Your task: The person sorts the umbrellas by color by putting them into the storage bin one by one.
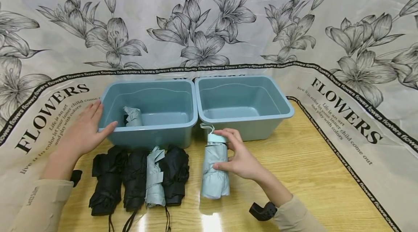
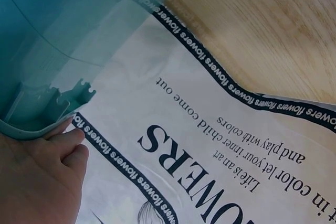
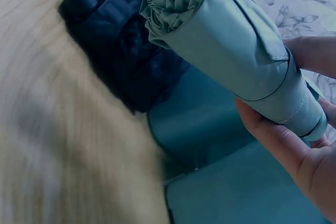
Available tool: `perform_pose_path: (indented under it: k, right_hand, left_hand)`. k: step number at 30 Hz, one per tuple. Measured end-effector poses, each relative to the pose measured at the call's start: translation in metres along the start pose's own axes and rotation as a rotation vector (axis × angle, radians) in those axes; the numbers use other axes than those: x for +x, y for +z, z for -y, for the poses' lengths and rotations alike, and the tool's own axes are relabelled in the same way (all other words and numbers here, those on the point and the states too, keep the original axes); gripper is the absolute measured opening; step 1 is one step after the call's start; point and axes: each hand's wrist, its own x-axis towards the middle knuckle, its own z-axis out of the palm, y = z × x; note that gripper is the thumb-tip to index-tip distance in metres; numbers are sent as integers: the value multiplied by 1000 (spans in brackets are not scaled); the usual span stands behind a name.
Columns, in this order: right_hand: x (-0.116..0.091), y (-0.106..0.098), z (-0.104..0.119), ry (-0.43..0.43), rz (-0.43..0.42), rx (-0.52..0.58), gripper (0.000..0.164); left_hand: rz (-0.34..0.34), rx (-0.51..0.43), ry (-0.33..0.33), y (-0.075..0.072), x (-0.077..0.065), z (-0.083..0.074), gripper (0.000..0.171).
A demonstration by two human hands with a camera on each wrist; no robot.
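My right hand [image 1: 243, 157] grips a folded light blue umbrella [image 1: 213, 177] near its capped end, in front of the right bin. Its pale cap and wrist loop point toward the bins, and the right wrist view shows the rolled canopy [image 3: 226, 45] between thumb and fingers. My left hand [image 1: 85, 128] rests at the front left corner of the left blue bin [image 1: 150, 137], with spread, fairly straight fingers and the thumb over the front rim. Inside that bin lies a pale blue umbrella [image 1: 133, 116] with something dark beside it, partly hidden.
Left of the held umbrella, a row on the wooden table [image 1: 313, 181] holds black umbrellas [image 1: 107, 181] and a light blue umbrella [image 1: 155, 177], with straps toward me. The right blue bin [image 1: 248, 128] stands beside the left one. A flower-printed cloth [image 1: 202, 14] hangs behind.
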Motion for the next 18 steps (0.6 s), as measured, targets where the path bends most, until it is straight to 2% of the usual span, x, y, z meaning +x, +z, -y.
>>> perform_pose_path:
  k: [4, 10, 18]
  right_hand:
    - [0, -1, 12, -43, 8, 18, 97]
    - [6, -3, 31, -102, 4, -28, 96]
    - [29, -2, 53, -119, -6, -24, 97]
  left_hand:
    - [-4, 5, 1, 1, 1, 2, 95]
    - [-12, 2, 2, 2, 1, 1, 95]
    - [-7, 2, -3, 2, 2, 1, 95]
